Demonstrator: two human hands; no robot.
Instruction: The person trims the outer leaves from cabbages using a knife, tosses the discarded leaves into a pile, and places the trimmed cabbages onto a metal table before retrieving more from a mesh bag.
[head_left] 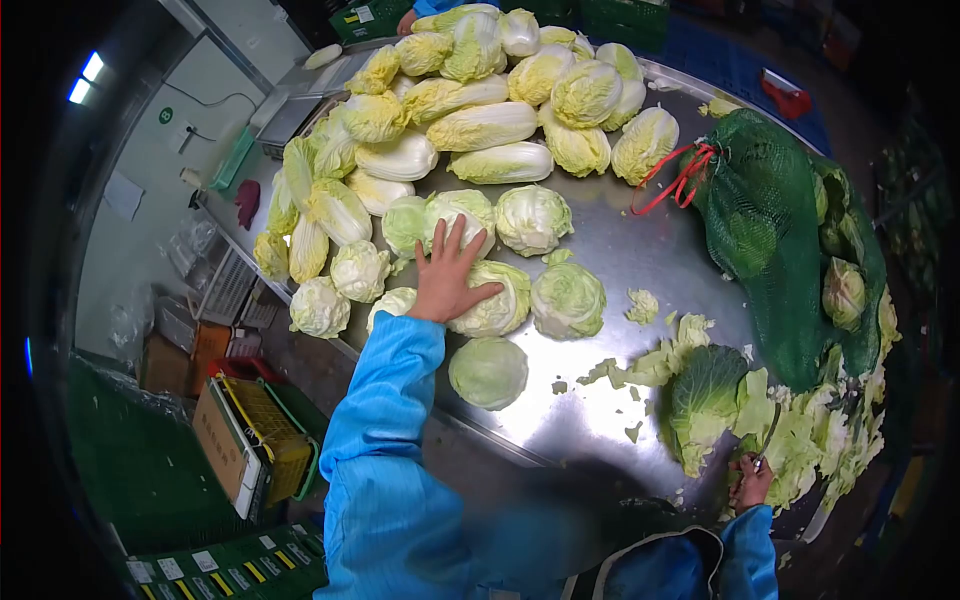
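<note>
Lays spread left hand (pixel 453 275) on round cabbages (pixel 507 303) left of green mesh bag (pixel 768 240), clenches knife (pixel 770 436) in right hand (pixel 750 486) (well apart) on bag's near side.

I can read just one mark on my feed: a round green sign (pixel 165 115) on the pale wall (pixel 110 280), bearing a single white character that I take for an 8, though it could be a B. The carton (pixel 222 440) at lower left carries a line of dark print, too small for me to make out. White labels (pixel 170 568) sit on the green crates (pixel 235 562) along the bottom edge, and another white tag (pixel 362 14) is on the crate (pixel 382 22) at the top; I can't decipher any of their wording.
</note>
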